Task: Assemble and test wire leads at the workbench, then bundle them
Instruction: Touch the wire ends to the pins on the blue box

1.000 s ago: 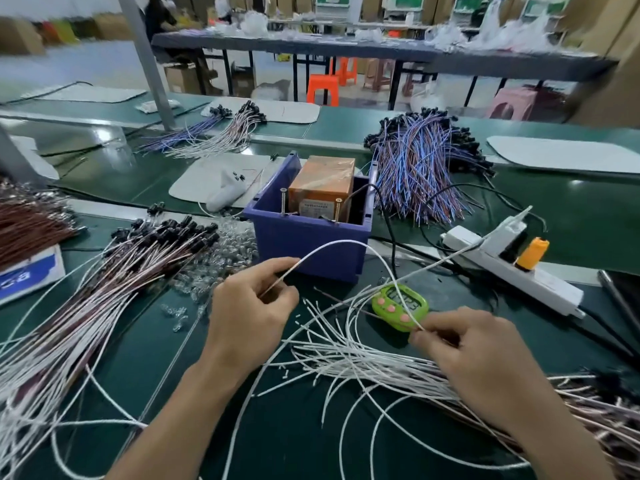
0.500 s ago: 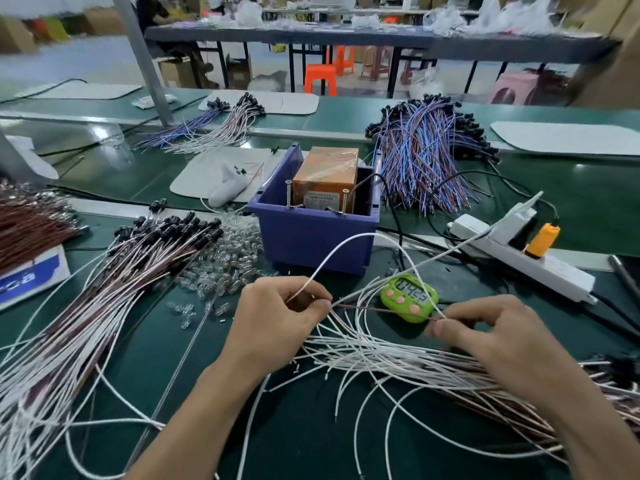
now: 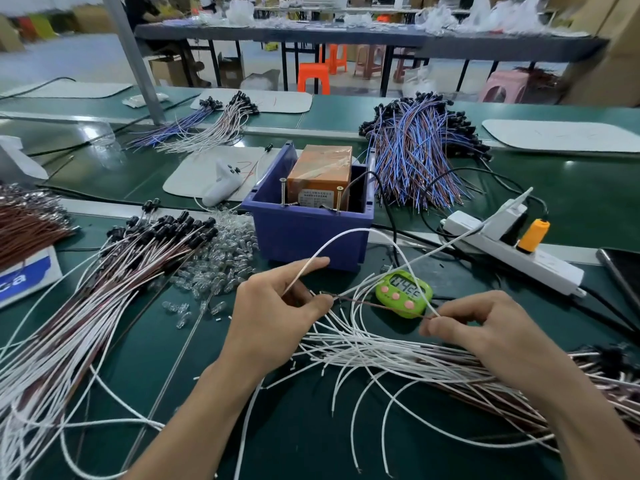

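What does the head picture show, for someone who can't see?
The left hand and right hand pinch a brown wire stretched between them, a white wire looping above. Loose wires lie on the green bench, by a timer and blue bin.

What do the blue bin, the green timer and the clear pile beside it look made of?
Bin: matte blue moulded plastic, judging by even colour, thick rim. Timer: glossy green plastic, probably; rounded moulded shell. Pile: tiny transparent bulbs, glass or clear plastic; unclear.
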Available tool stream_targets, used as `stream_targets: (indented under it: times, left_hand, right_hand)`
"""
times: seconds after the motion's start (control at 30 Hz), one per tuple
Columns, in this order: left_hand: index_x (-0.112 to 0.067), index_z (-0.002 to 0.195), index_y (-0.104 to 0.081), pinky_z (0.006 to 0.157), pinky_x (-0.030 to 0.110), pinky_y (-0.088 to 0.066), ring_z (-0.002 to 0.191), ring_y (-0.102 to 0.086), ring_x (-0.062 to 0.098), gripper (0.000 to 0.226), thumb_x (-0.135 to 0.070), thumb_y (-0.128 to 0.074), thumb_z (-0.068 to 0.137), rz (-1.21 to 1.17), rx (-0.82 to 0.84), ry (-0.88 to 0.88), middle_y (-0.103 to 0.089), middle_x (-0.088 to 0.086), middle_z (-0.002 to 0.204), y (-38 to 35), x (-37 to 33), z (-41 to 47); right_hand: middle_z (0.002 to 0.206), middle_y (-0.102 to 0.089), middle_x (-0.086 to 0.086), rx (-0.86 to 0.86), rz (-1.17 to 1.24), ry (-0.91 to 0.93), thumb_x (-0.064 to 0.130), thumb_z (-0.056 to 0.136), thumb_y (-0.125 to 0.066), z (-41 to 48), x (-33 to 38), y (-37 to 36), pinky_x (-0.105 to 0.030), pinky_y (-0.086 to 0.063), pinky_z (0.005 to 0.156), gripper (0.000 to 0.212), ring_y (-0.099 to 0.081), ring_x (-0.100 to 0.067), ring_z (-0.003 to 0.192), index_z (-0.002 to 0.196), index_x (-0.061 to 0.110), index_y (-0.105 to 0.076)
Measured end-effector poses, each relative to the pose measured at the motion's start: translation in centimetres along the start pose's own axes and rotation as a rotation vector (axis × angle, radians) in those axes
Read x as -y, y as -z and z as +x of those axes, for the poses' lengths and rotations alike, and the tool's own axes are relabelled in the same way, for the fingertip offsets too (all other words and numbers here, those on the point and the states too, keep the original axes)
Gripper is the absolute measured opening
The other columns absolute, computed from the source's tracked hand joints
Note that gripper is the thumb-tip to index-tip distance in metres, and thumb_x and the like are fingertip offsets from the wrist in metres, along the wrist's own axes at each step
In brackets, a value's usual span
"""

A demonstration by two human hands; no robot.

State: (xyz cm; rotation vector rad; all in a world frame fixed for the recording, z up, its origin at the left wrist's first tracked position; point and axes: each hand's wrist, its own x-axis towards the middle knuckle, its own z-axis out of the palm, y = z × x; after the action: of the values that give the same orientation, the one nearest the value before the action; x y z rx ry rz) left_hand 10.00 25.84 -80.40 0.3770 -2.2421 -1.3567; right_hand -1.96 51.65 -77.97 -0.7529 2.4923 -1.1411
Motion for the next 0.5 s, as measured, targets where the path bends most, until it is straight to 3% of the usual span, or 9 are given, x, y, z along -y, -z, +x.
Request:
stream_targets:
  times: [0.07,0.13,0.2,0.27,0.37,0.43,0.5]
  left_hand:
    - [-0.052,0.107,-0.076,0.051,0.011,-0.038,0.047,-0.047,0.002,0.043,-0.022,-0.088,0.080,0.020,0.015,-0.017,-0.064,-0.014,0.060,-0.2,-0.2,-0.1]
    - [-0.050,0.094,-0.079,0.051,0.017,-0.042,0.049,-0.053,0.007,0.032,-0.021,-0.087,0.081,0.034,0.017,-0.003,-0.067,-0.015,0.060,-0.4,-0.2,0.0]
    - [-0.050,0.085,-0.079,0.057,0.028,-0.051,0.057,-0.063,0.014,0.028,-0.023,-0.087,0.081,0.042,0.018,0.021,-0.073,-0.012,0.066,-0.6,-0.2,0.0]
    - [-0.049,0.083,-0.079,0.057,0.024,-0.051,0.057,-0.062,0.009,0.025,-0.026,-0.087,0.081,0.043,0.016,0.026,-0.073,-0.013,0.066,-0.6,-0.1,0.1]
    - [-0.047,0.079,-0.079,0.050,0.013,-0.040,0.048,-0.049,0.000,0.018,-0.031,-0.086,0.082,0.048,-0.002,0.032,-0.066,-0.011,0.056,-0.5,0.0,0.0]
    - [-0.047,0.077,-0.079,0.047,0.016,-0.039,0.046,-0.045,0.001,0.017,-0.033,-0.084,0.083,0.055,-0.005,0.051,-0.063,-0.007,0.053,-0.4,0.0,0.1]
    - [-0.048,0.076,-0.078,0.047,0.020,-0.040,0.046,-0.045,0.003,0.017,-0.034,-0.084,0.083,0.059,0.011,0.063,-0.063,-0.003,0.054,-0.4,0.0,0.1]
  right_hand:
    - [0.084,-0.076,0.016,0.029,0.027,0.001,0.045,0.081,-0.079,-0.1,0.4,0.0,-0.033,-0.048,0.081,0.002,-0.067,-0.002,0.086,0.080,0.044,-0.081]
    - [0.086,-0.077,0.013,0.027,0.084,0.001,0.050,0.076,-0.075,-0.3,0.7,0.1,-0.036,-0.050,0.084,0.013,-0.068,-0.004,0.087,0.082,0.041,-0.082]
    - [0.086,-0.077,0.010,0.008,0.107,-0.013,0.044,0.079,-0.078,-0.4,1.1,0.1,-0.039,-0.052,0.085,0.008,-0.069,-0.007,0.087,0.083,0.039,-0.082]
    - [0.081,-0.077,0.007,-0.051,0.093,-0.037,0.036,0.084,-0.079,-0.3,1.1,0.0,-0.041,-0.052,0.080,0.006,-0.068,-0.014,0.083,0.081,0.040,-0.082]
    - [0.079,-0.074,0.015,-0.303,0.005,-0.056,0.025,0.084,-0.080,-0.4,1.4,-0.7,-0.027,-0.048,0.068,0.018,-0.065,-0.004,0.078,0.080,0.043,-0.079]
    - [0.092,-0.073,0.018,-0.533,-0.094,0.012,0.018,0.083,-0.081,-0.6,1.9,-1.2,-0.016,-0.044,0.080,0.027,-0.060,0.004,0.087,0.094,0.043,-0.076]
    - [0.096,-0.070,0.017,-0.633,-0.124,0.156,0.009,0.082,-0.081,-0.9,2.9,-2.1,-0.008,-0.042,0.086,0.031,-0.060,0.004,0.091,0.100,0.035,-0.077]
